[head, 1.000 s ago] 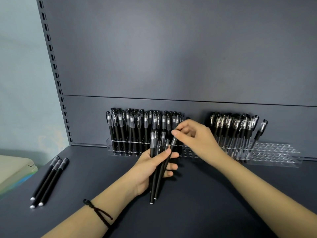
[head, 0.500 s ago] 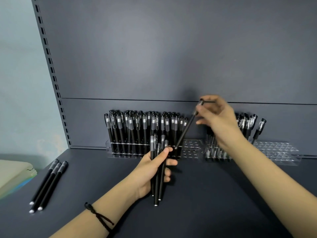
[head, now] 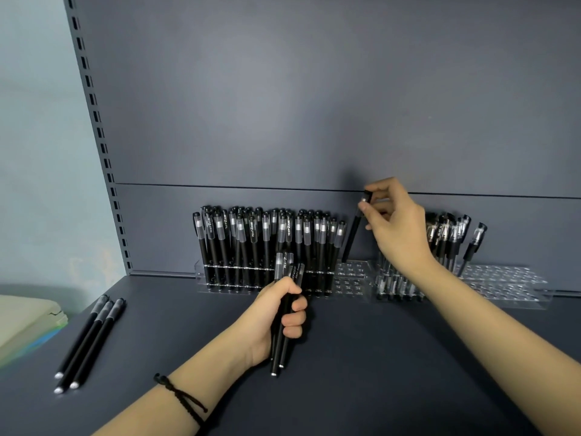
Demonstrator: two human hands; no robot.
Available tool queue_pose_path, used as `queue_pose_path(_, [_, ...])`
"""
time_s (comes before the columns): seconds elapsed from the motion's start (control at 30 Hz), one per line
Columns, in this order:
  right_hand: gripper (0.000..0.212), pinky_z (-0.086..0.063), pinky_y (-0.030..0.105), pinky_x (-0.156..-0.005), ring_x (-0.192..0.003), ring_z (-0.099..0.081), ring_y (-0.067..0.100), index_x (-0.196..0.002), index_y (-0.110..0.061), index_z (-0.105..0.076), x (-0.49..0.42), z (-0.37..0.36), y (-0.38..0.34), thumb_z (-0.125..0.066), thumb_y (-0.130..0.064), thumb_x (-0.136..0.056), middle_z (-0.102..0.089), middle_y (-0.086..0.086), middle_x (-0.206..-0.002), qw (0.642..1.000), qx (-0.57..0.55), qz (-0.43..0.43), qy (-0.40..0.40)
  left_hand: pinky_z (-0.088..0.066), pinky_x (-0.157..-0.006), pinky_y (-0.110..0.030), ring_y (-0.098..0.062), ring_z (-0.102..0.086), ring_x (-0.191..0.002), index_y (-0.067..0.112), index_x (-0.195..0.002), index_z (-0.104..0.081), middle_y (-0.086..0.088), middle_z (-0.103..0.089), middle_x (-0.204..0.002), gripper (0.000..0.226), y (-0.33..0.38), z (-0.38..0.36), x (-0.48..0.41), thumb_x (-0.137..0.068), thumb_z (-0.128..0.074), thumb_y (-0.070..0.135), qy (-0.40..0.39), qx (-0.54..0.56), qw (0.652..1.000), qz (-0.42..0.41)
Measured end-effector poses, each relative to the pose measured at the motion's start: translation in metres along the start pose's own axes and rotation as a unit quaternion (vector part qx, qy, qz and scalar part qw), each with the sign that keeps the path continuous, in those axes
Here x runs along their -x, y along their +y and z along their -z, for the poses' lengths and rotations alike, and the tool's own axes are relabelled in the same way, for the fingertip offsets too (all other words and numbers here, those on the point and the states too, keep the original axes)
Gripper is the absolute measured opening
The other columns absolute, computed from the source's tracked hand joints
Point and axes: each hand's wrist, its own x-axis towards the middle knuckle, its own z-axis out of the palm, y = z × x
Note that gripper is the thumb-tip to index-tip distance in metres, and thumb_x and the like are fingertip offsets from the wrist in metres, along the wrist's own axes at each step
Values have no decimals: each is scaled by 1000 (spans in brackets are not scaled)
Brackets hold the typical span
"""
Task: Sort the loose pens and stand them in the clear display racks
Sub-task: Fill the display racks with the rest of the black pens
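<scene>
We are looking into what appears to be a stationery shop. A dark grey metal display shelf (head: 377,372) is filling the view, with a flat back panel (head: 314,105) rising behind it and a slotted upright (head: 94,121) running up its left edge. Along the shelf's back edge, two clear racks (head: 350,276) are standing side by side, holding dozens of black capped pens (head: 267,237) upright, massed like goods on sale.

One head-worn view looks forward and down, close, facing the racks (head: 351,277) on the shelf (head: 393,366)
</scene>
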Motion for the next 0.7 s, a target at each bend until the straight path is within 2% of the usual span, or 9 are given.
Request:
queue_pose_path(0.13, [20,-58,39,-69,-76,-63,9,-101,-21,-55,-2,-8,2,-65,-7,-90,-59,-14,-85,1000,6,4,-22,-20,-40,-19,-8,-26,-42,15,-76,-32,3,-40,-56,21,1,1,1,-92,-45,13,3,5,1000,-20])
queue_pose_path(0.27, [12,-58,45,-73,-79,-64,12,-103,-17,-61,5,-18,13,-60,-11,-93,-61,-12,-88,995,41,3,-87,-25,-38,-19,-8,-30,-43,13,-82,-35,1,-45,-63,19,0,3,-1,-94,-49,12,-9,4,1000,-23])
queue_pose_path(0.37, [18,-57,48,-71,-79,-66,24,-107,-18,-65,11,-19,19,-49,-23,-99,-67,1,-89,992,45,-18,-115,-26,-39,-18,-8,-33,-45,11,-84,-40,0,-50,-67,17,0,2,-2,-95,-53,11,-12,-12,1000,-26])
queue_pose_path(0.43, [23,-55,38,-75,-82,-64,23,-107,-17,-67,12,-19,18,-46,-26,-100,-67,6,-93,993,56,-11,-108,-29,-40,-18,-9,-38,-47,9,-89,-45,-2,-55,-71,13,-1,0,-1,-94,-58,11,-13,-20,999,-34])
queue_pose_path(0.5, [21,-46,23,-76,-82,-57,7,-107,-17,-67,14,-19,12,-49,-22,-99,-64,0,-96,995,79,12,-67,-33,-41,-18,-9,-44,-50,9,-95,-51,-3,-63,-76,10,-2,0,0,-93,-60,12,-16,-29,998,-46])
queue_pose_path(0.6, [11,-45,29,-69,-73,-53,7,-98,-20,-64,24,-18,-1,-54,-20,-95,-61,-4,-85,997,67,27,-32,-38,-44,-19,-10,-52,-56,8,-104,-54,-3,-72,-87,16,-2,-3,3,-92,-61,16,-18,-40,998,-54])
queue_pose_path(0.63, [11,-47,31,-69,-70,-54,8,-94,-21,-64,28,-18,-5,-54,-26,-94,-61,-6,-81,996,68,25,-58,-40,-45,-20,-10,-54,-57,8,-106,-55,-4,-74,-93,17,-1,-4,4,-92,-61,17,-11,-39,998,-57])
queue_pose_path(0.7, [23,-49,33,-67,-67,-57,7,-90,-26,-64,36,-19,-11,-51,-45,-90,-63,-9,-77,981,98,-4,-165,-42,-46,-20,-9,-57,-57,10,-106,-58,-5,-75,-101,18,0,-5,5,-91,-62,19,7,-29,998,-62])
